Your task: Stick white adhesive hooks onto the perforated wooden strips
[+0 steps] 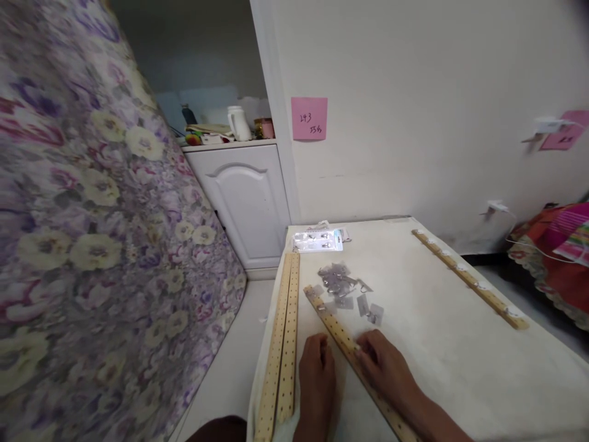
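A long wooden strip with holes lies slanted on the white table. My left hand rests flat on the table just left of the strip, fingers together. On the strip's other side my right hand has its fingertips on the wood and pinches something small that I cannot make out. A heap of small clear bags with metal hooks lies just beyond my hands.
Two more holed strips lie side by side along the table's left edge, another strip with hooks on the right. A blister pack lies at the far edge. A flowered mattress leans on the left; white cabinet behind.
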The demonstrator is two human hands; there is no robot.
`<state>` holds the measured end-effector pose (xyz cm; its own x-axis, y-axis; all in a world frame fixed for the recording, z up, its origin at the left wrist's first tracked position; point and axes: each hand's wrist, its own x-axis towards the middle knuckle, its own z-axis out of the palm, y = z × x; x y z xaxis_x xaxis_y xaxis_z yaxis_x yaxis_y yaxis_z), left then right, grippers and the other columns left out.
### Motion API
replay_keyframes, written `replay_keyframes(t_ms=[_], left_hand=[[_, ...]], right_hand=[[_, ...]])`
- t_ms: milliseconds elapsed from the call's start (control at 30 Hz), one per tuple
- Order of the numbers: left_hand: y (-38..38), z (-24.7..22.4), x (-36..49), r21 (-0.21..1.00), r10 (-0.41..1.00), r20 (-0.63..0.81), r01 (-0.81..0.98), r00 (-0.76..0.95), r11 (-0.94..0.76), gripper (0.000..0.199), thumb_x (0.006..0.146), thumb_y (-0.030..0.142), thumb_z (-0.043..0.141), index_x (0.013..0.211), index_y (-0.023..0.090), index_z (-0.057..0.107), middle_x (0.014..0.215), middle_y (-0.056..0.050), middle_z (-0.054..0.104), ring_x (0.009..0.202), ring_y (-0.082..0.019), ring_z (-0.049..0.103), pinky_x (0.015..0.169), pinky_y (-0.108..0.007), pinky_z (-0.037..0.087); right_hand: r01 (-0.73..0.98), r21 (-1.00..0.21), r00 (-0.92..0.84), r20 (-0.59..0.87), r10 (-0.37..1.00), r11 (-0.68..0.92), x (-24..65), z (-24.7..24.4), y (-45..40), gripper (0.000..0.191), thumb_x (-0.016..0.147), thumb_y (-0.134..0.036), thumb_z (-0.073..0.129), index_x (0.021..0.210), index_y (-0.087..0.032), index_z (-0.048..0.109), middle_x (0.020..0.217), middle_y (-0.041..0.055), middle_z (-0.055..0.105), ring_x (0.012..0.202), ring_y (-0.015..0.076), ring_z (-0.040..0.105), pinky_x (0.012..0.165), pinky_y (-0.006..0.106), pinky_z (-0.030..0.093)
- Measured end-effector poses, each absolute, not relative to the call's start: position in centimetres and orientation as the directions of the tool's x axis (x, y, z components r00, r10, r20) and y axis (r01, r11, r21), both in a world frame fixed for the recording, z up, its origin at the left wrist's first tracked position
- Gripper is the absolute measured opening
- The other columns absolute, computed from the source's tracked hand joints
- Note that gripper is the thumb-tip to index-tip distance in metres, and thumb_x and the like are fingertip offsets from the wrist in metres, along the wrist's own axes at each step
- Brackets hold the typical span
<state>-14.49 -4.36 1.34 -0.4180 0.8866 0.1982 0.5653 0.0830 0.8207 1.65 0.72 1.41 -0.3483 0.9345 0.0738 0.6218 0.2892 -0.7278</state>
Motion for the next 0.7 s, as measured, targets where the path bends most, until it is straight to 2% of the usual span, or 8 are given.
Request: replay_keyframes(t_ms=[167,300,433,600,700], left_hand=[[-3.2,2.5,-15.6,0.805,0.888,0.177,0.581,-0.425,0.118,0.032,0.083,0.02,0.043,0.113,0.016,0.054,0.105,-0.01,0.06,0.095,-0.021,0.059,0.082,-0.036,0.047],[-1.5,2.8,-16.7,0.782,0.901,0.16,0.609,-0.404,0.135,0.04,0.082,0.019,0.044,0.121,0.015,0.05,0.108,-0.011,0.06,0.096,-0.022,0.06,0.082,-0.037,0.047],[-0.2,2.9,-17.1,0.791,0.914,0.165,0.603,-0.37,0.101,0.041,0.086,0.025,0.043,0.126,0.019,0.048,0.102,-0.009,0.063,0.091,-0.022,0.061,0.079,-0.036,0.047],[0.6,2.6,-17.1,0.809,0.908,0.134,0.573,-0.397,0.131,0.036,0.087,0.027,0.043,0.121,0.021,0.051,0.091,-0.005,0.065,0.083,-0.021,0.062,0.077,-0.035,0.046],[0.8,2.3,-17.1,0.801,0.9,0.103,0.571,-0.424,0.177,0.035,0.085,0.025,0.044,0.12,0.02,0.052,0.097,-0.006,0.065,0.089,-0.022,0.061,0.08,-0.036,0.046]], right_hand=[[0.512,-0.768,-0.404,0.182,0.897,0.386,-0.3,1.0,4.5,0.025,0.084,-0.019,0.038,0.093,-0.019,0.06,0.092,0.0062,0.067,0.088,0.0208,0.062,0.08,0.034,0.046],[0.479,-0.793,-0.372,0.205,0.905,0.376,-2.4,0.5,6.9,0.031,0.081,-0.014,0.038,0.103,-0.016,0.06,0.1,0.0096,0.066,0.093,0.0211,0.062,0.085,0.036,0.047],[0.431,-0.835,-0.304,0.222,0.926,0.342,-3.0,0.0,7.9,0.036,0.083,-0.014,0.037,0.113,-0.016,0.055,0.106,0.0103,0.064,0.085,0.0183,0.064,0.084,0.035,0.048],[0.469,-0.835,-0.318,0.143,0.937,0.287,-3.2,0.7,8.4,0.025,0.085,-0.023,0.042,0.102,-0.019,0.061,0.095,0.0062,0.069,0.083,0.0197,0.065,0.076,0.033,0.048],[0.525,-0.81,-0.332,0.09,0.939,0.263,-3.7,1.1,8.8,0.022,0.083,-0.025,0.048,0.101,-0.021,0.061,0.086,0.0031,0.069,0.078,0.0194,0.064,0.071,0.031,0.047]])
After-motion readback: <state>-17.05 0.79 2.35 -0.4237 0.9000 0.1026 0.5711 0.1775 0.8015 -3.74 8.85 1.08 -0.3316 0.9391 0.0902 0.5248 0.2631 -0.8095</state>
